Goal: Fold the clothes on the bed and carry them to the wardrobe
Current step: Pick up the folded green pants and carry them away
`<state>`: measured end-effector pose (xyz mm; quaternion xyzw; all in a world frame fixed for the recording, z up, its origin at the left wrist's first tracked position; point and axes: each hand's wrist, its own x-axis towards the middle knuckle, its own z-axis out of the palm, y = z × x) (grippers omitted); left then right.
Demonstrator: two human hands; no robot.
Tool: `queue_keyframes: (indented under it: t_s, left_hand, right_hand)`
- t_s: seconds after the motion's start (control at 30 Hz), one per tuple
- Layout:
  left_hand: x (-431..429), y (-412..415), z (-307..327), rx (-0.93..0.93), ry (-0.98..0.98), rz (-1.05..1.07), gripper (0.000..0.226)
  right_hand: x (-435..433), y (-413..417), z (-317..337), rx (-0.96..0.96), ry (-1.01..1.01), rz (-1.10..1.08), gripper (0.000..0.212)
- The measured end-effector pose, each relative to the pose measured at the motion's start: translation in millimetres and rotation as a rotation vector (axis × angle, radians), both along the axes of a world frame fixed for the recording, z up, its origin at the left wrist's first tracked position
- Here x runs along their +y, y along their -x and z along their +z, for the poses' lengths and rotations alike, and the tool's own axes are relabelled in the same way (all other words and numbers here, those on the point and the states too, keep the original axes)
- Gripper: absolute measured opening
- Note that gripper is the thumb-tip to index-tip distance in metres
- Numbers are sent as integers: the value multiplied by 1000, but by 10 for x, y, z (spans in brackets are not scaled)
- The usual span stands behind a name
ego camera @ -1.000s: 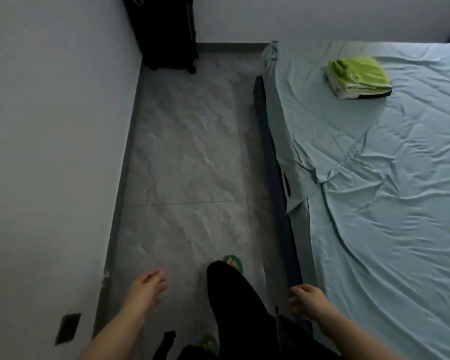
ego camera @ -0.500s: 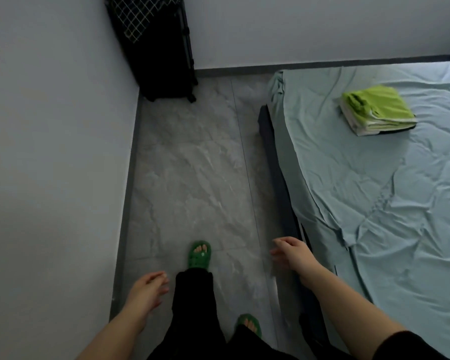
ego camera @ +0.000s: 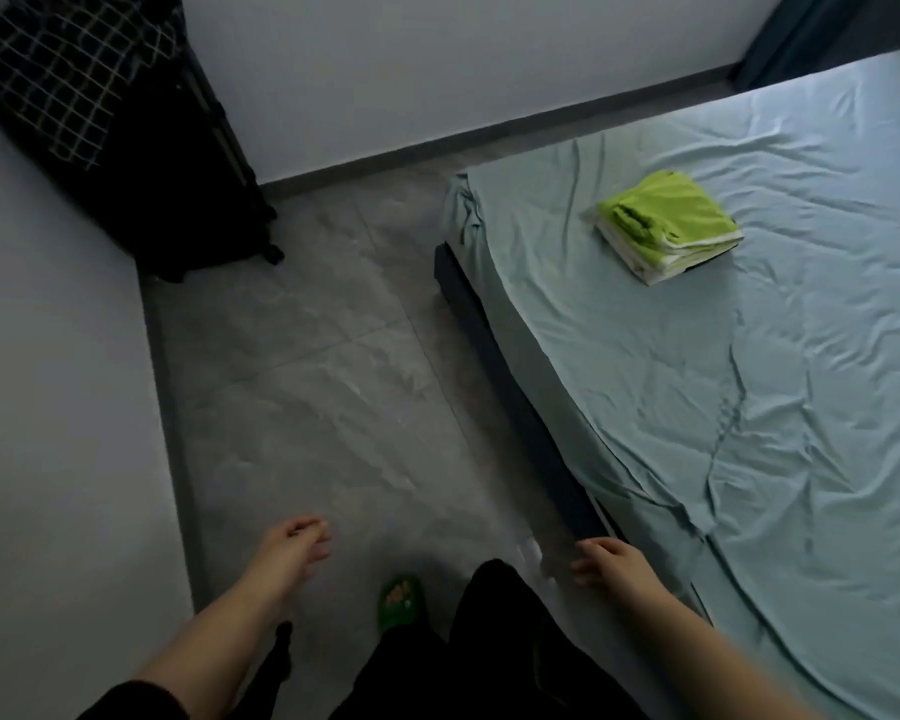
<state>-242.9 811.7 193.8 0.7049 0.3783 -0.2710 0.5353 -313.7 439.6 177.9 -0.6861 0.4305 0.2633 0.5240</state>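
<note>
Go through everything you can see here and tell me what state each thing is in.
clothes: folded, stacked on the sheet
sheet: spread out, wrinkled
left hand: relaxed, holding nothing
right hand: loosely curled, holding nothing
suitcase: upright in the corner, checked cloth draped on top
slipper: being worn

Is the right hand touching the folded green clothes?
Apart. Head view: the right hand hangs empty by the bed edge, bare sheet between it and the folded clothes.

Folded clothes (ego camera: pixel 668 226) (lime-green on top) lie on bed (ego camera: pixel 749 407).
</note>
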Motion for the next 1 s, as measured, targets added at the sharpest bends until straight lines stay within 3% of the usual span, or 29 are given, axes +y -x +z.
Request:
queue_keyframes:
  t_s: [0.23,0.67,0.87,1.0]
  left_hand:
    - [-450,-1328,-27,-21,57,-48,14]
    - [-1485,-3206,-96,-5,-36,-246,20]
    - [-1889,-4262,-221,41,-46,-425,23]
    - [-2302,-5117,-318,69,-56,-632,20]
  right_hand:
    - [-488,-470,-222,139,71,-112,17]
    - [-987,-2757,-18,43,6,-87,21]
    - [-1232,-3762,179,-76,-2,-277,17]
    - [-1339,-4188,221,-56,39,-430,20]
